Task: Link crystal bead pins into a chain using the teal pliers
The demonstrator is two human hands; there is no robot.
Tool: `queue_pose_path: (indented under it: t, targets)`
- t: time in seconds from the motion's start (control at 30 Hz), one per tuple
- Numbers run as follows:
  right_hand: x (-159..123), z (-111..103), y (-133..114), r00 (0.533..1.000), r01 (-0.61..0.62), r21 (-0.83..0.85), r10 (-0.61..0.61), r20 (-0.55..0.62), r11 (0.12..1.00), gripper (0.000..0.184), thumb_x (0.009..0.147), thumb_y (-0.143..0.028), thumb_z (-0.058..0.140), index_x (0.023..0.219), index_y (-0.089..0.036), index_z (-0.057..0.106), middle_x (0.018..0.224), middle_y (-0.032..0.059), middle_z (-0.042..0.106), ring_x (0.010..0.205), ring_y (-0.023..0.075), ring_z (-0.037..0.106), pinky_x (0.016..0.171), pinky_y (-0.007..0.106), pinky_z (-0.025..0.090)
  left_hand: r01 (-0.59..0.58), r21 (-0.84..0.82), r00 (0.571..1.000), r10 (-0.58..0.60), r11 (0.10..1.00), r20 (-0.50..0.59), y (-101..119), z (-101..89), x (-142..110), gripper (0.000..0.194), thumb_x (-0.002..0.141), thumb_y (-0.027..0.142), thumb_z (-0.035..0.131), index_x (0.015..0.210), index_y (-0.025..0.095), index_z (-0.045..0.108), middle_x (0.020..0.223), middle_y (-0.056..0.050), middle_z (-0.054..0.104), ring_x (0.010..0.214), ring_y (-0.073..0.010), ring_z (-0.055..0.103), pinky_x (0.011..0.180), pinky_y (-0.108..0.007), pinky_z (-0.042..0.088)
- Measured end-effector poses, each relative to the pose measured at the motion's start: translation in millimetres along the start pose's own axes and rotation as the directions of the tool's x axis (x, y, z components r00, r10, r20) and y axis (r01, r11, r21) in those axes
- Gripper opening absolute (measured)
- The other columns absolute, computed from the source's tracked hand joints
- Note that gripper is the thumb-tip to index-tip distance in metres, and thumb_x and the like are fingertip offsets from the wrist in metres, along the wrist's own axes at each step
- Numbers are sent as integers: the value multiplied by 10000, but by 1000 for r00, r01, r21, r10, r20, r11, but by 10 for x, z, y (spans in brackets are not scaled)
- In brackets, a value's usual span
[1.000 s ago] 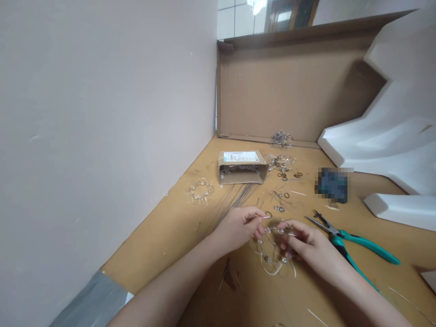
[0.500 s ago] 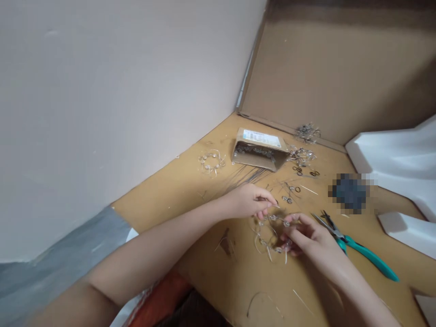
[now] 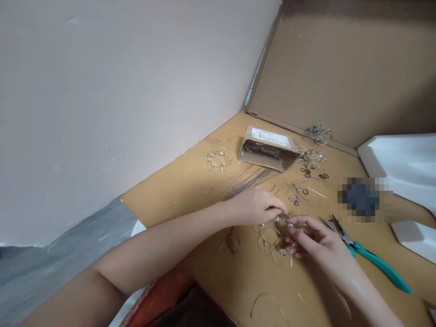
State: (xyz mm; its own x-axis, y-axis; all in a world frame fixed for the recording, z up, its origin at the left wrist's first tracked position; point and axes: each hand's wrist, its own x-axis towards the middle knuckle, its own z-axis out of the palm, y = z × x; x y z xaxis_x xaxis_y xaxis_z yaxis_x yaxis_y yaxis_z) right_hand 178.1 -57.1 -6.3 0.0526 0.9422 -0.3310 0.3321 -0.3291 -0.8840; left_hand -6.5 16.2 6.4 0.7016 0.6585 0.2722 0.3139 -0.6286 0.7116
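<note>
My right hand (image 3: pixel 315 238) grips a beaded wire ring (image 3: pixel 267 244) by its right side, between thumb and fingers. The ring is thin silvery wire set with clear beads, and loose wire ends stick out around it. My left hand (image 3: pixel 260 206) is closed at the ring's upper edge, its fingertips pinched on a thin wire there. The fingers partly hide that wire's end. Just right of my right hand lie pliers (image 3: pixel 354 247) with green handles, their jaws apart.
An open cardboard box (image 3: pixel 269 150) on its side holds clear beads. Another beaded ring (image 3: pixel 218 160) lies left of it, with straight wires (image 3: pixel 250 179) in front. Small dark rings (image 3: pixel 306 172), wire bundles (image 3: pixel 316 133) and a blurred dark object (image 3: pixel 361 197) are to the right.
My left hand has moved right and slightly down, bringing its pinched fingertips to the ring's upper edge, close to my right fingers. My right hand keeps its hold. The view has shifted slightly.
</note>
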Motion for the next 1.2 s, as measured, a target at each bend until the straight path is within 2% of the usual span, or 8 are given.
queue_pose_path:
  t: [0.1,0.2,0.37,0.47,0.6,0.87,1.03,1.2]
  targets:
    - [-1,14,18,1000,25,20,-25,-5,1000,374,668,-525,648,878,-228,559,586,-12,636,520,148,601,504,255,453,-84,193,995,91,978,-29,3,39,-13,239,805,113,481,871,213,688,889,-22,708,814,-166,643,751,-256,452]
    - [1,21,25,1000,22,28,-21,-16,999,382,652,-525,665,867,-225,564,581,-18,637,502,140,590,498,252,453,-134,311,990,137,941,10,-2,58,-27,218,815,143,458,869,194,662,880,-23,701,809,-169,635,709,-257,448]
    - [4,15,42,999,39,9,-39,-6,999,338,680,-493,650,860,-221,560,560,-25,631,503,135,579,501,246,447,-145,509,988,97,848,119,97,55,-58,157,793,155,470,798,159,627,765,-35,675,707,-168,613,567,-238,401]
    - [11,18,44,998,53,-24,-54,-32,998,331,676,-476,648,861,-215,565,549,-18,629,506,145,581,503,255,448,-171,545,983,107,821,147,147,64,-71,152,797,151,466,797,153,618,754,-38,668,686,-161,605,551,-238,387]
    - [18,35,20,998,55,-32,-56,-28,998,318,671,-464,642,840,-204,571,552,-2,636,514,161,596,508,272,455,-180,570,984,136,802,119,143,73,-84,145,803,166,469,808,160,613,767,-33,660,683,-160,599,534,-240,371]
    - [-6,24,4,999,22,5,-21,-48,1000,323,632,-420,656,870,-231,544,532,-36,618,482,154,587,503,269,463,-242,594,970,202,767,135,129,70,-102,156,824,180,454,819,166,610,760,-19,653,639,-155,584,496,-245,342]
    - [-2,38,-11,999,10,-6,-11,-43,1000,337,624,-421,653,876,-224,547,530,-41,611,485,152,583,525,279,482,-192,594,981,160,781,107,129,70,-86,141,817,180,468,812,173,609,762,-16,652,649,-160,590,496,-251,342]
    - [0,47,-30,998,24,-40,-26,-52,999,320,622,-424,654,846,-224,544,527,-39,605,489,155,582,526,284,483,-219,622,976,179,752,126,107,86,-93,119,816,180,488,803,163,605,731,-28,647,636,-163,594,496,-247,354]
